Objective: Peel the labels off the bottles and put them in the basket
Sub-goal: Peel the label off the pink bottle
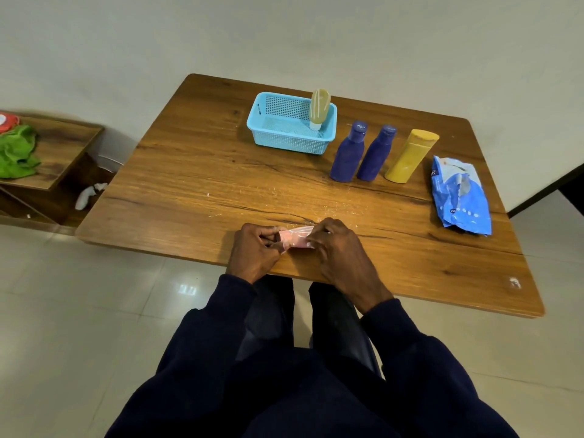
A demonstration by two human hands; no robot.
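As both hands close on it at the worktop's point(196, 172) near edge, a small pink bottle point(295, 238) lies crosswise, its long axis running left to right. The left hand point(256, 248) grips one end and the right hand point(335, 248) pinches what appears to be its label. The blue basket point(286, 142) sits well apart, straight ahead.

A tube point(319, 109) stands in the basket point(284, 142), far side of the counter point(189, 172). Right of the basket: first bottle point(347, 156), second bottle point(376, 154), third bottle point(410, 156) in a row, then a pouch point(458, 197). Before the basket, at the near edge, a small bottle point(295, 237).
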